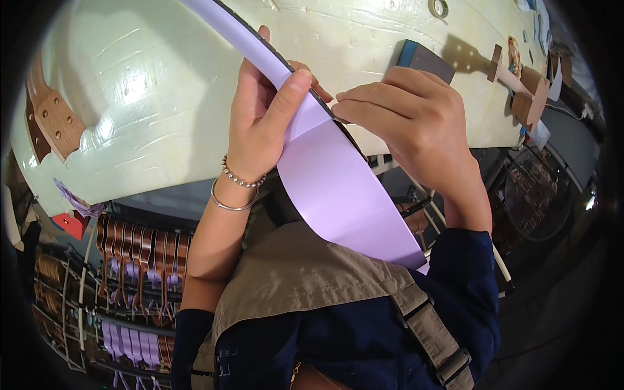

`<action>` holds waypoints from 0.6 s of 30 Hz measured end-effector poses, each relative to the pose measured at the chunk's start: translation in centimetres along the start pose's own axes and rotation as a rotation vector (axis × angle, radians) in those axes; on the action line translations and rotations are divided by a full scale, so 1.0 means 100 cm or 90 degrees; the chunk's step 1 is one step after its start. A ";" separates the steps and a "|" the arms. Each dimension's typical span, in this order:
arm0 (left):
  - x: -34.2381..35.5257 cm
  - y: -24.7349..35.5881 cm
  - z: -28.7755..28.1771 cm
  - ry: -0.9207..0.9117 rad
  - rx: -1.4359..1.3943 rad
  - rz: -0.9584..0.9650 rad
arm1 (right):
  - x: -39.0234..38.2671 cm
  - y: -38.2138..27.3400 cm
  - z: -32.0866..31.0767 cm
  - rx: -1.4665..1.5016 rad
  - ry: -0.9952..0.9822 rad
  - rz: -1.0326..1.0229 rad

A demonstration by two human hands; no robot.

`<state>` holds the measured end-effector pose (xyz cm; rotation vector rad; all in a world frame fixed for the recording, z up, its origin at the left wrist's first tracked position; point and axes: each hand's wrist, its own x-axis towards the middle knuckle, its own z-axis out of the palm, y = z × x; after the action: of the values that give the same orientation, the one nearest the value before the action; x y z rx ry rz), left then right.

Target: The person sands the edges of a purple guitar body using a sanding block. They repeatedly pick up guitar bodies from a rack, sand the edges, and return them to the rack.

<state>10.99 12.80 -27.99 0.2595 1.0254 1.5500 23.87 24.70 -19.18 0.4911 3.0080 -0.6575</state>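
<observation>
A glossy lavender ukulele lies slantwise across my lap and the table's front edge. Its body points down to the right, and its neck, with a dark fretboard along one edge, runs up to the left. My left hand is wrapped round the neck close to the body, thumb on the lavender back. Beside that spot, my right hand has thumb and fingertips pinched together at the dark edge where neck and body meet. Whatever small thing they may hold is too hidden to name.
A pale, shiny-covered table spans the far side. On it are a dark block with a blue side, a wooden hand tool, a tape roll and brown headstocks. Racks of brown and lavender ukuleles stand lower left.
</observation>
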 end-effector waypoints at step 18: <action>-0.001 0.004 -0.008 -0.088 0.135 0.011 | -0.012 0.051 0.022 1.219 0.208 0.154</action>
<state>10.24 12.41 -28.13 0.5168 1.0810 1.4191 26.45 27.84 -23.11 0.8390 1.3100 -3.2608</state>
